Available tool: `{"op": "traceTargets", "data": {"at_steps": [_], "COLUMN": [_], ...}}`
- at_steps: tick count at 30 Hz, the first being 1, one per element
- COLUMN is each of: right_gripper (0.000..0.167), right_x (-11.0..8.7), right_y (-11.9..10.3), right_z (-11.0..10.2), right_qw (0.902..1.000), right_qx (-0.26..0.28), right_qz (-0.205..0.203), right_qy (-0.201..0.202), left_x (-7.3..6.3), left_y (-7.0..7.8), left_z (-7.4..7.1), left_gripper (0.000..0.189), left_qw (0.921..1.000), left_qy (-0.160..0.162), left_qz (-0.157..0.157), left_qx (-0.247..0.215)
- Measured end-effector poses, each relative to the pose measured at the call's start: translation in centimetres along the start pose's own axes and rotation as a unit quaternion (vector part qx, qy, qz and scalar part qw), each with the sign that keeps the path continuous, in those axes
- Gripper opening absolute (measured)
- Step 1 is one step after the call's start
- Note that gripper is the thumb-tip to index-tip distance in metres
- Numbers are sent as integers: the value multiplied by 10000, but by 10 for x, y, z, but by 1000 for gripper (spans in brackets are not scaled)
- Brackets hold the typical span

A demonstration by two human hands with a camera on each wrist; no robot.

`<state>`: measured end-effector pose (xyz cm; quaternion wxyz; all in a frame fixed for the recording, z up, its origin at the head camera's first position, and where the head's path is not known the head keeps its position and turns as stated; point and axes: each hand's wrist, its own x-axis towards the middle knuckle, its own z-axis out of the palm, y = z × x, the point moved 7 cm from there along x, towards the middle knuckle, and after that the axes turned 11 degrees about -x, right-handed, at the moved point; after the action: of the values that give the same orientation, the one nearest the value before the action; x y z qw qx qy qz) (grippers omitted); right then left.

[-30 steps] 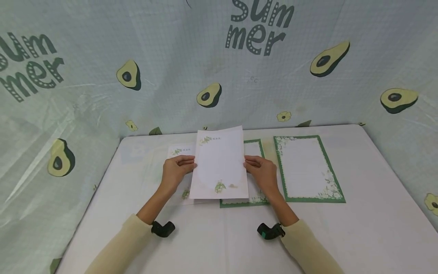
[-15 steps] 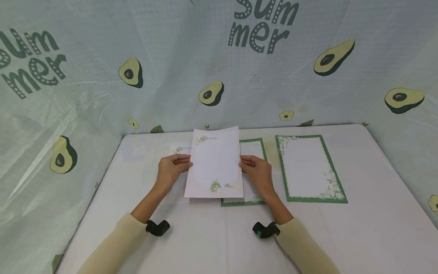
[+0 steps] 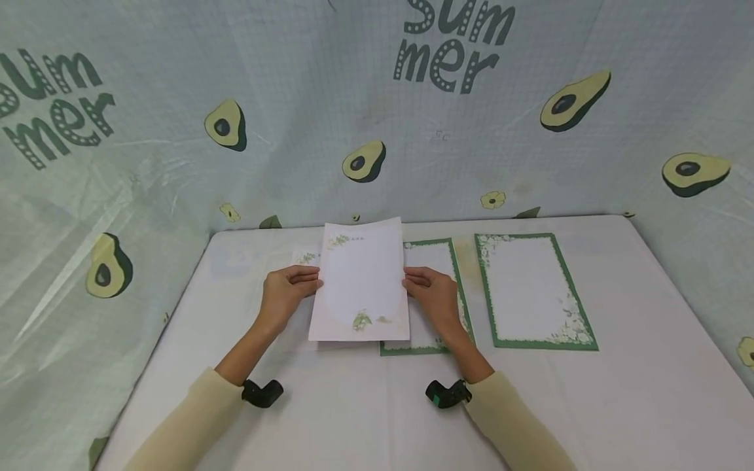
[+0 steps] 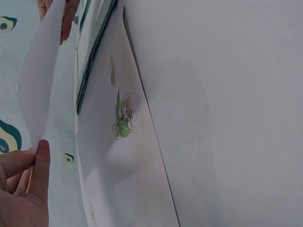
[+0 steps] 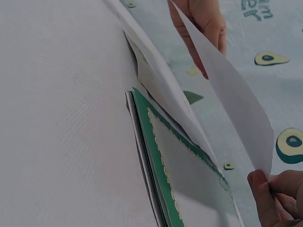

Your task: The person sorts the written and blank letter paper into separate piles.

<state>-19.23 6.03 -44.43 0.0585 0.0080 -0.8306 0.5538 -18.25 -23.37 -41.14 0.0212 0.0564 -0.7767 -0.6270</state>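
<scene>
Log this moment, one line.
left hand: pinches floral sheet, left edge; right hand: pinches right edge; floral sheet: raised above table; rightmost green-bordered sheet: on table

a white-covered bench (image 3: 359,418) carries three lots of paper in a row toward its far edge. its back corners are rounded, and a faint crease runs down the middle of the near part. on the left lies a pale flowered sheet (image 4: 142,156), its near edge curling up slightly toward one corner. beside it is a green-bordered stack (image 3: 427,256) of several layers; whether the two overlap is hard to tell. to the right, a green-bordered sheet (image 3: 536,291) lies flat, apart from the stack, with blossoms printed in two corners.
</scene>
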Motion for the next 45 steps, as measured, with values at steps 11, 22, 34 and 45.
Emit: {"op": "traceTargets", "data": {"at_steps": [11,22,34,45], "right_gripper": [19,18,18,19], "right_x": [2,5,7,8], "right_y": [-1,-7,-7,-11], "right_z": [12,20,31,38], "right_qw": [9997,9993,9992,9982], "right_qx": [220,274,161,-308], "right_qz": [-28,-155,-161,-377], "right_qy": [-112,-221,-333,-364], "left_x": [1,3,7,8], "left_y": [0,-3,-11,-18], "left_z": [-9,-15,-22,-25], "left_gripper": [29,28,30,30], "left_qw": [9999,9997,9997,9993], "left_qy": [26,146,91,95], "left_qz": [-30,-114,-160,-269], "left_qx": [120,136,160,242]}}
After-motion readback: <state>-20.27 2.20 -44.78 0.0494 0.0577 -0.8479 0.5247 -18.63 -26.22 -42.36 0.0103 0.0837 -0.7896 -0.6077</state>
